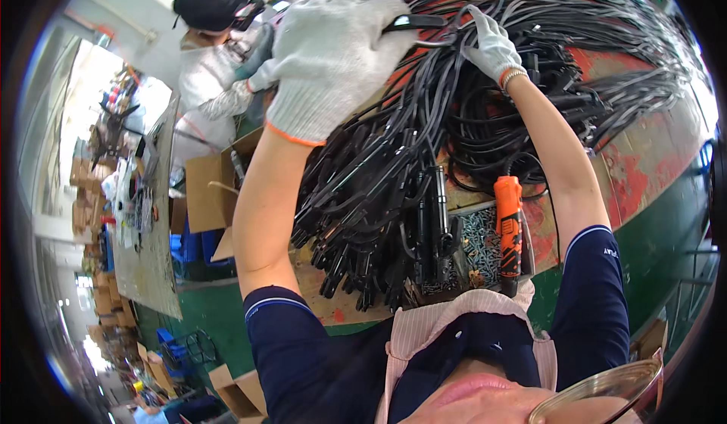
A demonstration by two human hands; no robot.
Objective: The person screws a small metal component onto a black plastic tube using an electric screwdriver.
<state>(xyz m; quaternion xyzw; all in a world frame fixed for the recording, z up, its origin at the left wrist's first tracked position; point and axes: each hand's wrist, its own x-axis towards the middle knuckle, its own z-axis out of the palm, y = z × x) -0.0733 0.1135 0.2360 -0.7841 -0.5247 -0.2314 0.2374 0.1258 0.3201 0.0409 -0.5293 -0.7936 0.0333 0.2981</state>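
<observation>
My left hand, in a white knit glove, is closed on a plier-like tool with black handles. The tool's far end reaches the black cables beside my right hand. Also gloved in white, my right hand lies against the cables, its thumb and stretched fingers apart around the tool's tip. Below both hands, a thick bundle of cables fans out toward me and ends in a heap of black plastic parts. Coiled cables lie under my right wrist. Exactly where the tool meets the cables is too small to tell.
An orange power screwdriver lies on a tray of screws close to my body. More cables cover the far side of the worn red table. Across from me at left works another person, near an open cardboard box.
</observation>
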